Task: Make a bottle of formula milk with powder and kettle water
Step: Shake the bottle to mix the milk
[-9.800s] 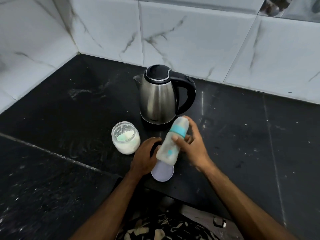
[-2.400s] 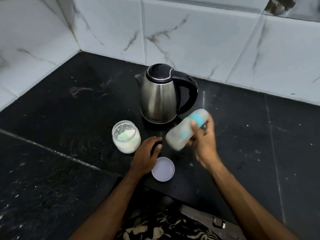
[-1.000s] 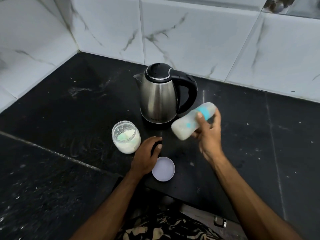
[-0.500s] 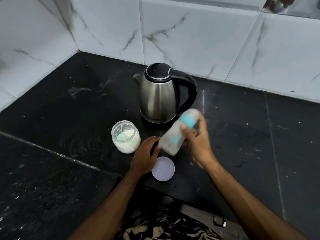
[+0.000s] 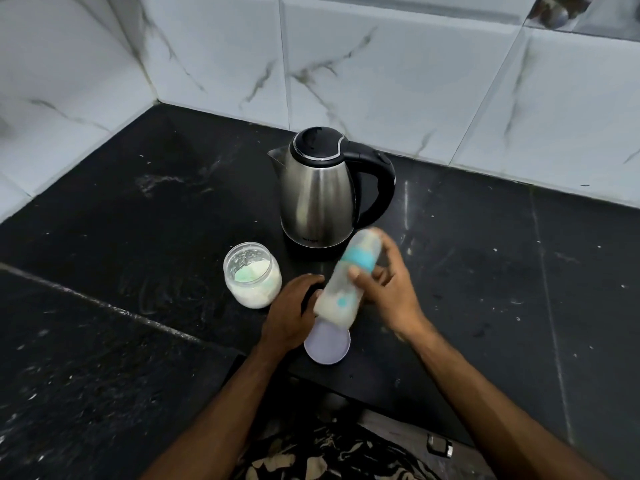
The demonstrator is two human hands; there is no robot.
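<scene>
Right grip (image 5: 388, 289) wrapped round tilted, capped translucent teal-collared baby bottle (image 5: 346, 282) above the tabletop, left hand (image 5: 294, 313) resting loose beside it; milky contents, probably mid-shake, so mixing's nearly done.

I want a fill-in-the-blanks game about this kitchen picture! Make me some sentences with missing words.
1. The baby bottle is gripped by the ____ hand.
2. The kettle has a shiny steel body and a ____ handle.
3. The open jar holds white ____.
4. The round lid lies on the counter just in front of the ____ hand.

Missing words: right; black; powder; left
</scene>
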